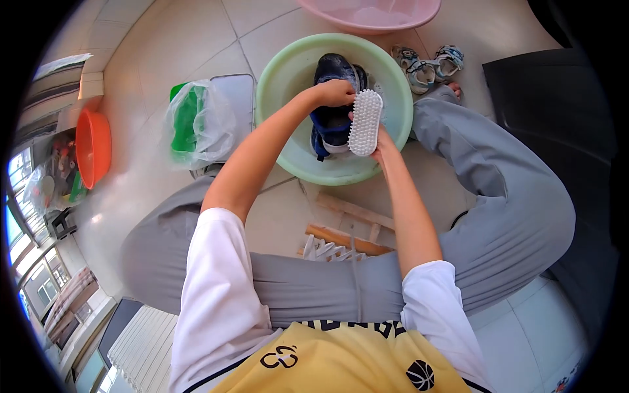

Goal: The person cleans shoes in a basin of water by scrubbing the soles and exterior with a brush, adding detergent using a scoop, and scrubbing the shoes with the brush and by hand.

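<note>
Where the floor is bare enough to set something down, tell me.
Bare floor lies between the orange basin and plastic bag, and beyond the bag toward the pink basin. Crowded: the green basin (shoe, brush, left hand, right hand) and its right side (sandals, foot).

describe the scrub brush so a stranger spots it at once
Find the light green basin on the tiled floor. Over its right half, the right hand holds the scrub brush. Unlike the dark shoe beside it, it is white, oval and bristly.

Pink basin (370, 14) cut off above; brush (367, 122) partly hides right hand (382, 140).
</note>
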Demonstrator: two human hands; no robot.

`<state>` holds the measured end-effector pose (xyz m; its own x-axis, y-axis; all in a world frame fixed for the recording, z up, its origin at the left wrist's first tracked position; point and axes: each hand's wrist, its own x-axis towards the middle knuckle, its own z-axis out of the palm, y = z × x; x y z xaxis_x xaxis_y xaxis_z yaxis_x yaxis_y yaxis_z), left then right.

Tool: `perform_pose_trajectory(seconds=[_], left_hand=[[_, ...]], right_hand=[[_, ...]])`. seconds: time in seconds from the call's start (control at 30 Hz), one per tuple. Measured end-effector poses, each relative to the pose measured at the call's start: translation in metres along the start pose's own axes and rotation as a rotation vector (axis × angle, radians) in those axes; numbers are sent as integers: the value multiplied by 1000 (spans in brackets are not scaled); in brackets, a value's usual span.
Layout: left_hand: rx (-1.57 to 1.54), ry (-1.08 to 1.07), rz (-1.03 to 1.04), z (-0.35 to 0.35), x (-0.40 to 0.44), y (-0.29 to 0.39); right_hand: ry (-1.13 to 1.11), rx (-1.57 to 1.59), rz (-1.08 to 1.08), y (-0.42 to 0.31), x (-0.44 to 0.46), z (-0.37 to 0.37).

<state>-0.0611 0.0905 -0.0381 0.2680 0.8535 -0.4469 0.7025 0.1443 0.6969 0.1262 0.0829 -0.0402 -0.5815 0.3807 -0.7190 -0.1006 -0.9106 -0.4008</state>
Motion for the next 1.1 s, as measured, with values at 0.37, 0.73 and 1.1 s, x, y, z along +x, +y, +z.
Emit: perform_pose_trajectory(seconds=[0.37, 0.73, 1.1], left_hand=[[-764, 402, -217, -12, -31, -17], [389, 439, -778, -39, -98, -30], [592, -112, -206, -28, -53, 32]], right_hand=[[327, -937, -364, 4, 45, -26], [241, -486, -410, 8, 15, -21], [190, -511, -298, 3, 21, -23]])
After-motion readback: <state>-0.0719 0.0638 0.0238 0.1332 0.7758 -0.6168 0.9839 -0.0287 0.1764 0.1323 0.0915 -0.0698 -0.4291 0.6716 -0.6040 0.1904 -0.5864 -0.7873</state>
